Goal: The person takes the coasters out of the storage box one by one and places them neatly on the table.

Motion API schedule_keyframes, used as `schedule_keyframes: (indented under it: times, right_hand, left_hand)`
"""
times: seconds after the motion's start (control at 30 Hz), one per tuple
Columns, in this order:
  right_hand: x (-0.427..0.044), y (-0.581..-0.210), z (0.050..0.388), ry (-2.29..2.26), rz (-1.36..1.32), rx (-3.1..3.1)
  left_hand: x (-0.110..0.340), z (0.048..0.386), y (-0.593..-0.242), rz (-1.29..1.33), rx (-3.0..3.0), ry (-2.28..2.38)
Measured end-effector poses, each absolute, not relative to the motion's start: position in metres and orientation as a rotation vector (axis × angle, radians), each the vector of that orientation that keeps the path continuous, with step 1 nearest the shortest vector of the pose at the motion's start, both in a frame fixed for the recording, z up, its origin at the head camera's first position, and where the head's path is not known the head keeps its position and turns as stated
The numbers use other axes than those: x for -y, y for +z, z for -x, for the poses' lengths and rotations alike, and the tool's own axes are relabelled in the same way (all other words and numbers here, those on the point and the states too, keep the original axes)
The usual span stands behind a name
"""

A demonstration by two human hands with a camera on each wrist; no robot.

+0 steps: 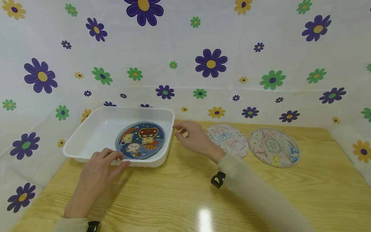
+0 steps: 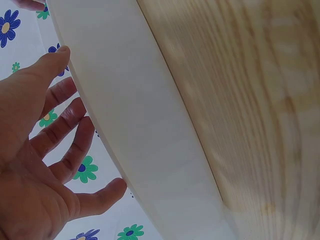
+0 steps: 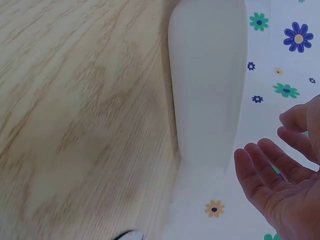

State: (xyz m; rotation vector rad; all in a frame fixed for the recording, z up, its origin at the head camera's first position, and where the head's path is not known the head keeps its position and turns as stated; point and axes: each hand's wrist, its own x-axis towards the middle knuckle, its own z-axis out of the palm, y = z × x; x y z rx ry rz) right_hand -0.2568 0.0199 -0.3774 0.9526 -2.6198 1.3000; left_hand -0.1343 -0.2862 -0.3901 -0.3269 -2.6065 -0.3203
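I log flowered sheet [image 1: 179,45] behind wooden table [image 1: 162,199]. White tray [image 1: 92,137] on table's left part; blue round mat [image 1: 137,137] inside, toward right wall. Right of tray: pastel mat [image 1: 273,158], line-drawn mat [image 1: 232,143], side by side. Left hand [image 1: 97,169]: fingers spread, loosely bent, touching tray's front rim without closing on it. Right hand [image 1: 194,137]: fingers parted from thumb, empty, just beside right rim.

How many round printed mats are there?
3: a blue mat in the white tray, a sketch-patterned mat and a pastel mat on the wooden table; others may hide underneath.
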Motion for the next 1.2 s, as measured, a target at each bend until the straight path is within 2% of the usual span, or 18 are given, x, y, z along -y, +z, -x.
schedule_keyframes:
  times: [0.73, 1.2]
  right_hand:
    - [0.030, -0.382, 0.268, 1.307, -1.104, 2.567]
    - [0.076, -0.382, 0.282, 0.895, -1.069, 2.899]
  left_hand:
    - [0.285, 0.133, -0.391, 0.331, 2.590, -0.340]
    - [0.285, 0.132, -0.389, 0.320, 2.623, -0.345]
